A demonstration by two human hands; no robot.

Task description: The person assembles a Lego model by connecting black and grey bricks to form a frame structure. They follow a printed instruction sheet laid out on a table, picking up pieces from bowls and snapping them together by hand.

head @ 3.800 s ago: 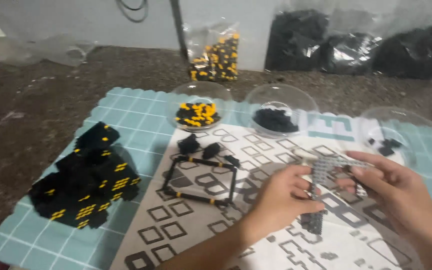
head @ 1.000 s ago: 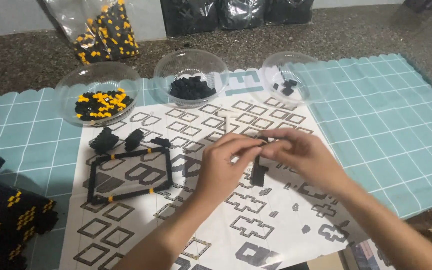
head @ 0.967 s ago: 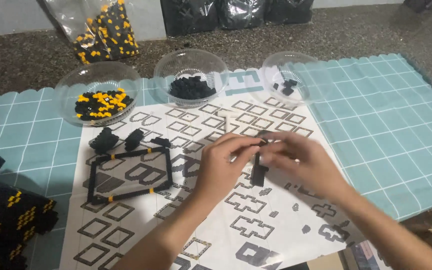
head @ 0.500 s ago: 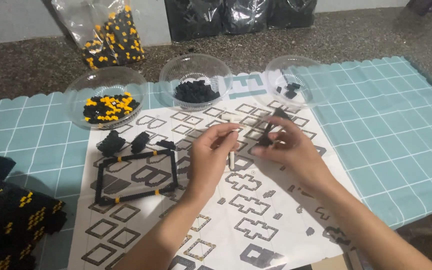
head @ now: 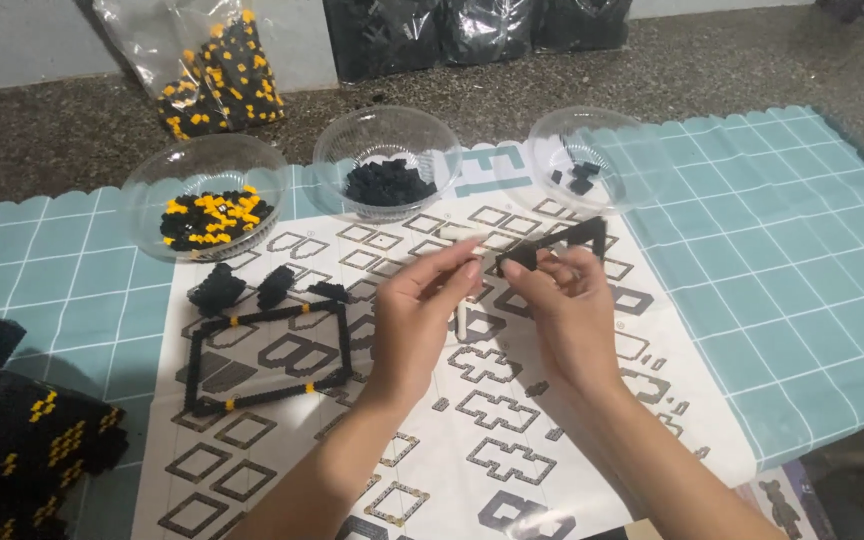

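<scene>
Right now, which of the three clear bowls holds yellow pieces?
The left bowl: its pile mixes yellow and black bricks. The middle bowl and the right bowl hold only black ones.

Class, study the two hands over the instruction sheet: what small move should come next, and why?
Probably bring the left hand across to the black brick strip pinched in the right hand. The strip is lifted off the instruction sheet, the hands nearly meet, and the left fingertips pinch something slim and pale.
</scene>
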